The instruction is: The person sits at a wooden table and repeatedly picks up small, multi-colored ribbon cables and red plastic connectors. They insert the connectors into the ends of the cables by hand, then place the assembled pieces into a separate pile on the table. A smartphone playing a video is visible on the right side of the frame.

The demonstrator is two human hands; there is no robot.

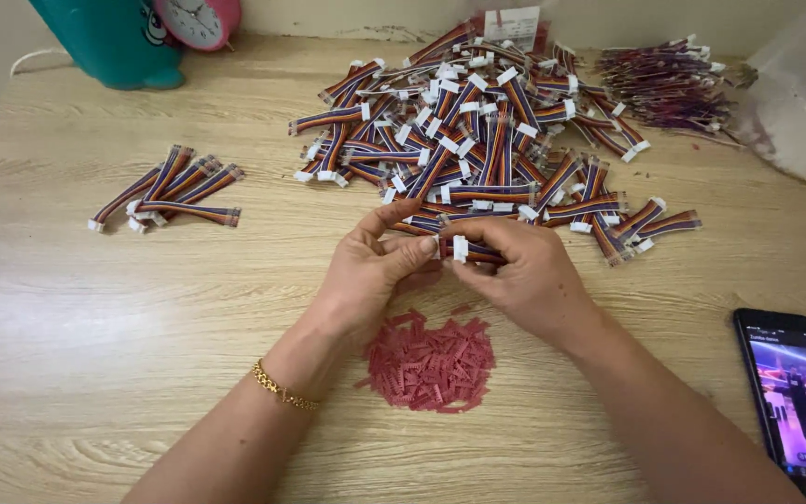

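Fingers of left hand (375, 271) and right hand (524, 275) pinch one cable (466, 250); big cable pile (487, 131) at twelve o'clock, red bits (431, 364) at six.

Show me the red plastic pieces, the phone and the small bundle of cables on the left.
red plastic pieces (431, 364), head view, middle of pile
phone (795, 397), head view, screen
small cable bundle (174, 194), head view, middle of wires

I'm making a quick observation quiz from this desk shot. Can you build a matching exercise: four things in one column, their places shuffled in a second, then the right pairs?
Things:
1. small cable bundle
2. pile of red pieces
3. phone
4. pink clock

Places:
A. top edge, beside a teal object
B. right edge of the desk
C. left, apart from the big heap
D. just below the hands

Pairs: 1-C, 2-D, 3-B, 4-A
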